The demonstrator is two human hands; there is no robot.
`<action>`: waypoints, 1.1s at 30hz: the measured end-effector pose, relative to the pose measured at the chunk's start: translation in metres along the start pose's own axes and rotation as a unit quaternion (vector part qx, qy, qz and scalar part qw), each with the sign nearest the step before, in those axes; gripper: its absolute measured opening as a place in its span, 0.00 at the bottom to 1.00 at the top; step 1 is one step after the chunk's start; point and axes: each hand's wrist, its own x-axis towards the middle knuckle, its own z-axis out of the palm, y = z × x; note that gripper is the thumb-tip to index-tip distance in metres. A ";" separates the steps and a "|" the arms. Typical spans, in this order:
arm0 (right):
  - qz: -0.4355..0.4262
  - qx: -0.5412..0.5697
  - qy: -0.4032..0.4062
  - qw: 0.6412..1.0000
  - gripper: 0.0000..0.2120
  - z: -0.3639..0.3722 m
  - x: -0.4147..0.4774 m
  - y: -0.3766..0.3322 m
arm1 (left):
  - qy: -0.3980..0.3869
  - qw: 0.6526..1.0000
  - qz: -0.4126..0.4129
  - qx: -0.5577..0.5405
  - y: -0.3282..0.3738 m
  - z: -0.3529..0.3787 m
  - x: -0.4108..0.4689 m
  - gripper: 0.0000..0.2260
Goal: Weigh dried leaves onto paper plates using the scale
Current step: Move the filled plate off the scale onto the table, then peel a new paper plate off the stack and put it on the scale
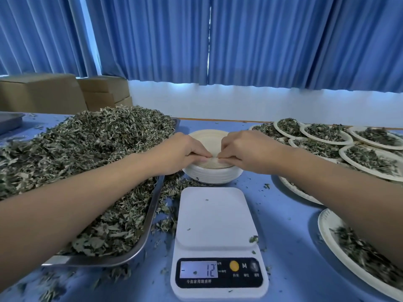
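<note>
A stack of empty paper plates (pixel 212 175) stands just behind the white digital scale (pixel 214 216). My left hand (pixel 181 150) and my right hand (pixel 244 149) meet over the stack, fingertips pinching the near rim of the top plate. The scale's platform carries only a few leaf crumbs, and its display (pixel 198 270) reads 12 with a minus sign. A metal tray (pixel 150 216) on the left is heaped with dried leaves (pixel 87 149).
Several paper plates with leaf portions (pixel 327 134) fill the right side, one close by (pixel 340 243) under my right forearm. Loose leaves litter the blue table (pixel 287 225). Cardboard boxes (pixel 43 92) and blue curtains stand behind; a second tray's corner (pixel 8 120) is far left.
</note>
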 end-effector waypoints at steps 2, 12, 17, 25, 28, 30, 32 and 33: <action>-0.022 -0.035 0.010 0.999 0.17 0.000 0.000 -0.001 | 0.000 1.000 0.010 0.006 -0.002 0.000 0.000 0.10; -0.079 -0.153 0.140 0.975 0.15 -0.005 -0.003 0.001 | 0.022 0.994 0.082 0.072 0.007 -0.008 0.003 0.12; -0.085 -0.168 0.212 0.959 0.11 -0.007 -0.003 0.006 | 0.013 0.967 0.110 0.230 0.019 -0.018 0.007 0.19; 0.176 0.066 0.292 0.938 0.22 -0.004 -0.008 -0.008 | 0.131 0.952 0.137 0.240 0.031 -0.022 -0.002 0.12; 0.379 0.193 0.279 0.861 0.19 0.002 -0.010 -0.008 | 0.184 0.943 0.172 0.218 0.042 -0.017 -0.014 0.10; 0.457 0.315 0.200 0.807 0.20 0.007 -0.011 -0.009 | 0.204 0.932 0.206 0.216 0.050 -0.010 -0.022 0.09; 0.475 0.439 0.177 0.742 0.15 0.014 -0.015 -0.015 | 0.210 0.927 0.231 0.209 0.056 -0.004 -0.031 0.07; 0.473 0.480 0.178 0.717 0.11 0.016 -0.017 -0.020 | 0.210 0.926 0.239 0.204 0.058 -0.002 -0.037 0.07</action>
